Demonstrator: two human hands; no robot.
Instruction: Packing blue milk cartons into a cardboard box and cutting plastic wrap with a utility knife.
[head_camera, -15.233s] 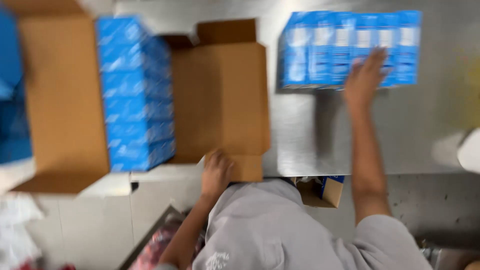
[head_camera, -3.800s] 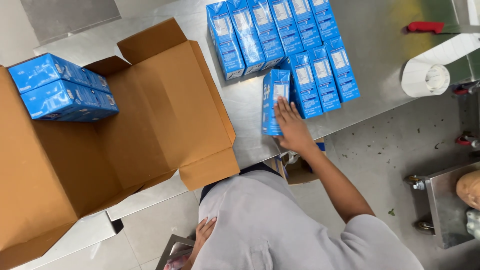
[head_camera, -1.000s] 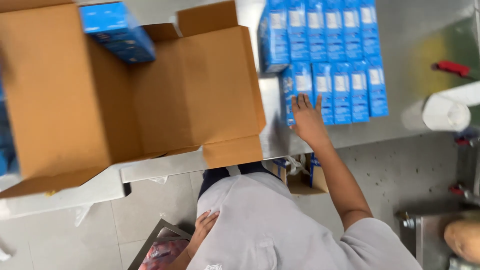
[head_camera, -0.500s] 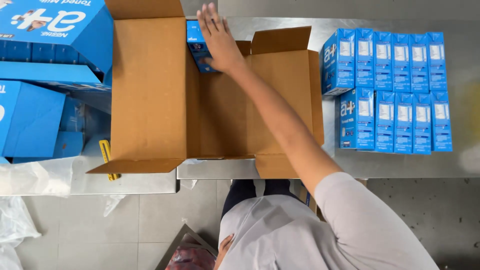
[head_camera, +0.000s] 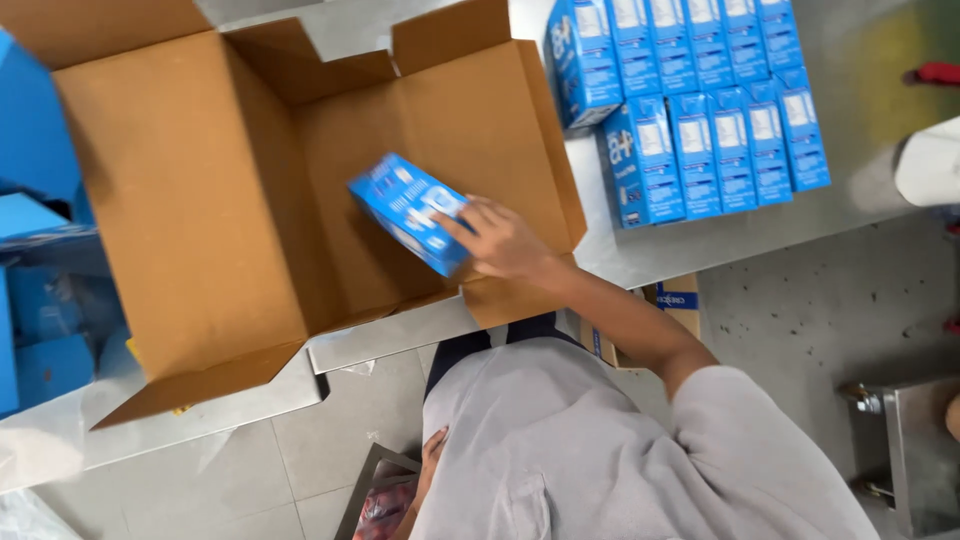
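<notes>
Blue carton (head_camera: 412, 212) was gripped by closed fingers of right hand (head_camera: 505, 243) inside open cardboard box (head_camera: 200, 230); stacked blue cartons (head_camera: 700, 110) at 2 o'clock; left hand (head_camera: 432, 462) hung low, grip indiscernible.

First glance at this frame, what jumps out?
The big open cardboard box fills the left and centre, with the right hand holding a blue carton over its inside. Two rows of matching blue cartons stand on the steel table at upper right. The left hand hangs low by the grey shirt.

Steel table (head_camera: 690, 235): open carton (head_camera: 200, 220), blue boxes (head_camera: 700, 120).
</notes>
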